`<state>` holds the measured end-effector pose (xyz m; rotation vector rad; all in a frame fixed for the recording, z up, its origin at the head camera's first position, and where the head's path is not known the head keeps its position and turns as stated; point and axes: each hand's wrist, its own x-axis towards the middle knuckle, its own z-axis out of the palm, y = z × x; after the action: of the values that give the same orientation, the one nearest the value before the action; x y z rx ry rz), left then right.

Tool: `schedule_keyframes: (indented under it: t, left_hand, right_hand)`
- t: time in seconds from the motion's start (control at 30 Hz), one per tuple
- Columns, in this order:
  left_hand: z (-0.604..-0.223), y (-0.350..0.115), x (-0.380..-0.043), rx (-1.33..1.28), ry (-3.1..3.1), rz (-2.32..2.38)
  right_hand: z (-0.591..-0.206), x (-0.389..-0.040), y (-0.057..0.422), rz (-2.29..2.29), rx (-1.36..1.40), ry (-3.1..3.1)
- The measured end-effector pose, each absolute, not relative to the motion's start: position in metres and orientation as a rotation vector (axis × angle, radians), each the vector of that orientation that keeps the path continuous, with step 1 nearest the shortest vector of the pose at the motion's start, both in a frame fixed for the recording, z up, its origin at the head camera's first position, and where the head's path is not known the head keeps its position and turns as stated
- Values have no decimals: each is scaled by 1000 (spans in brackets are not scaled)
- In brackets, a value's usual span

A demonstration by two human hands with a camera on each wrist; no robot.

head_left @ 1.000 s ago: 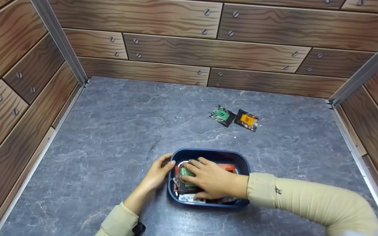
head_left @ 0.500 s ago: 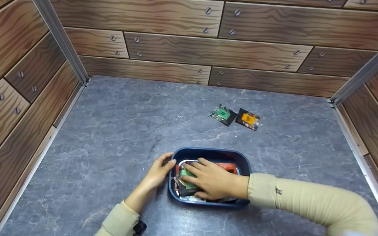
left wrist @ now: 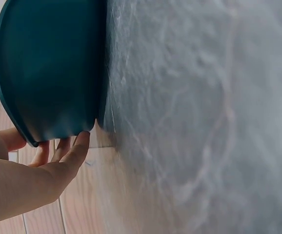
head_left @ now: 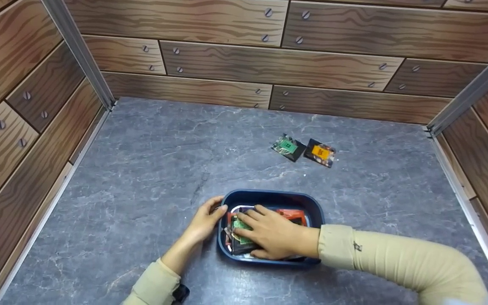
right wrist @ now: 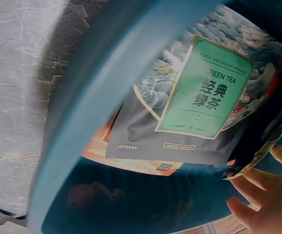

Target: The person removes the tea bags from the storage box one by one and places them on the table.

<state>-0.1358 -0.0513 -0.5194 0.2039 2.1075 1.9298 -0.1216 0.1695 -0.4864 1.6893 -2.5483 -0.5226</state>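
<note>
A dark blue open box [head_left: 269, 192] stands on the grey marbled surface and holds several flat tea packets. My left hand [head_left: 203, 221] grips its left end, thumb at the rim and fingers against the outer wall, as the left wrist view also shows. Inside the box lies my right hand [head_left: 274, 235], fingers spread over a black packet with a green label [head_left: 241, 238]. In the right wrist view those fingertips touch a packet's edge, beside a packet marked green tea [right wrist: 204, 92]. A red packet [head_left: 291, 214] shows behind the right hand. The hand hides other contents.
Two black packets lie farther back on the surface: one with a green label [head_left: 287, 146], one with an orange label [head_left: 321, 152]. Wood-patterned panels [head_left: 210, 59] stand at the back and both sides.
Under my right hand, the black packet has slid slightly toward the box's near wall and covers more of a pale packet. My left hand keeps its grip.
</note>
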Motion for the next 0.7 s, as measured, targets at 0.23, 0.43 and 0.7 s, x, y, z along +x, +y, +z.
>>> schedule_keyframes:
  t: [0.23, 0.43, 0.7]
  left_hand:
    - [-518, -51, -135, 210, 2068, 1969]
    - [-518, -50, -135, 193, 2051, 1972]
    - [-520, -52, -136, 232, 2092, 1935]
  right_hand:
    - [-480, -122, 173, -398, 1666, -2582]
    - [-470, -122, 179, -319, 1635, -2614]
    - [-453, -124, 190, -160, 1529, -2679]
